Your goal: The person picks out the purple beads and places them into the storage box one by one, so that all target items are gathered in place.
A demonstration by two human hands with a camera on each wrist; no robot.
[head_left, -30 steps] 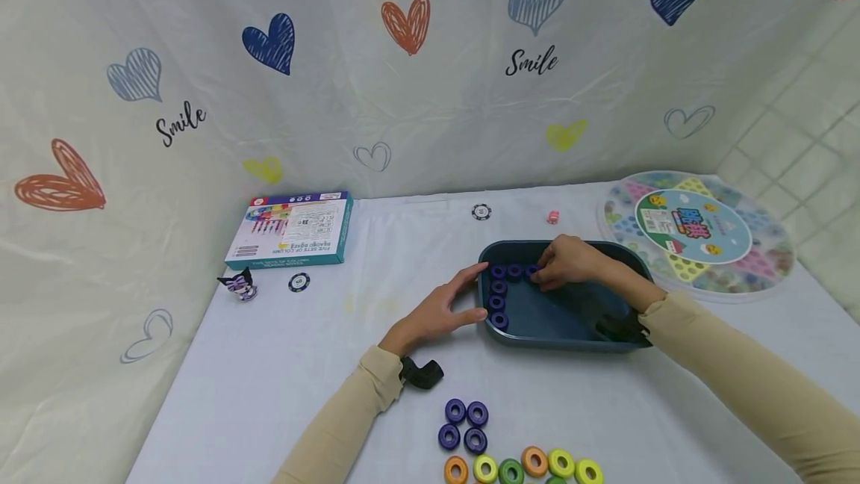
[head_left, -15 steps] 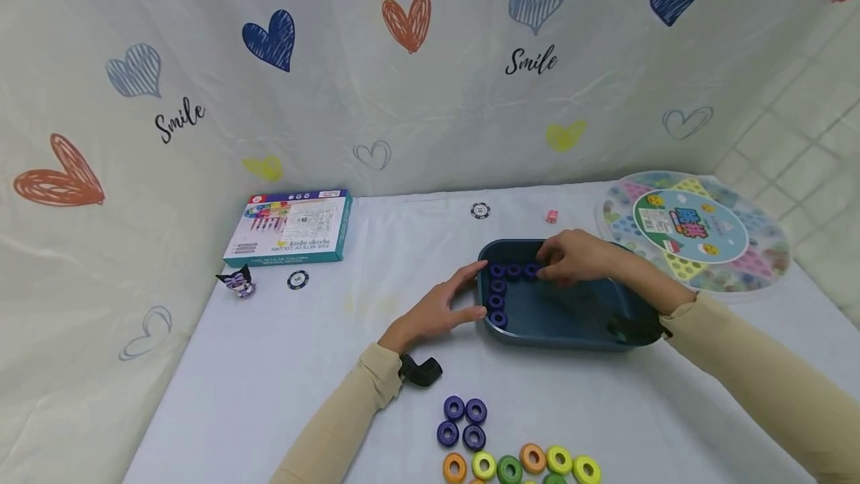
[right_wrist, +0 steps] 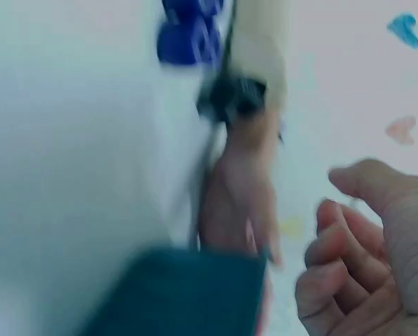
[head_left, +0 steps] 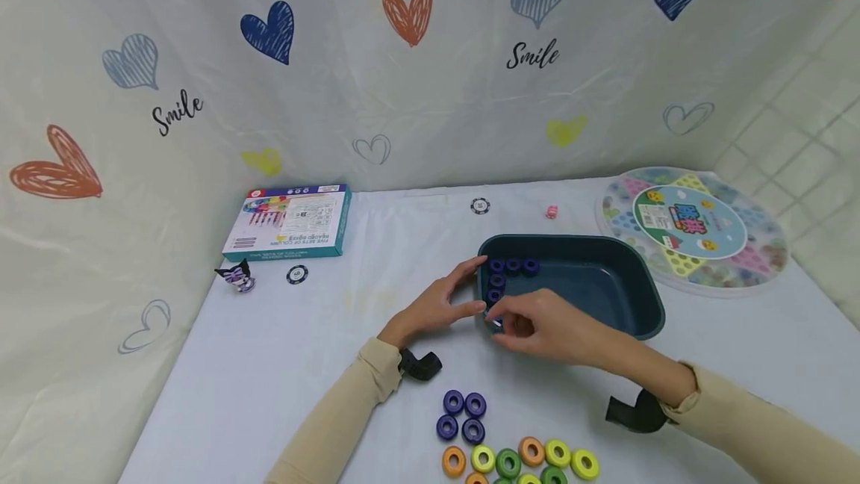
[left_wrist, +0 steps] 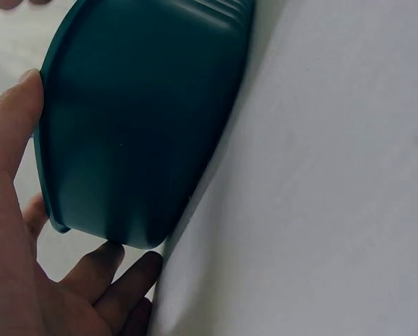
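My left hand (head_left: 437,306) lies against the left end of a dark teal tray (head_left: 598,297), thumb at the near corner and a fingertip at the far one. In the left wrist view its fingers are spread along the tray's outer wall (left_wrist: 138,126). Purple rings (head_left: 513,267) line the left and back sides inside the tray. My right hand (head_left: 554,329) hovers over the tray's near left corner and hides part of it. Its fingers are loosely bent, and the right wrist view finds nothing between thumb and fingers (right_wrist: 335,245).
Purple rings (head_left: 474,405) lie in front of the tray, with orange, yellow (head_left: 584,463) and green rings (head_left: 508,462) nearer me. Behind the tray's right corner lies a round game board (head_left: 746,267). A flat box (head_left: 289,222), a small figurine (head_left: 238,275) and chips (head_left: 297,274) sit at the left.
My right hand has let go of a purple ring in the tray's back row and moved towards me, to the near left corner. The left hand has stayed at the tray's end.
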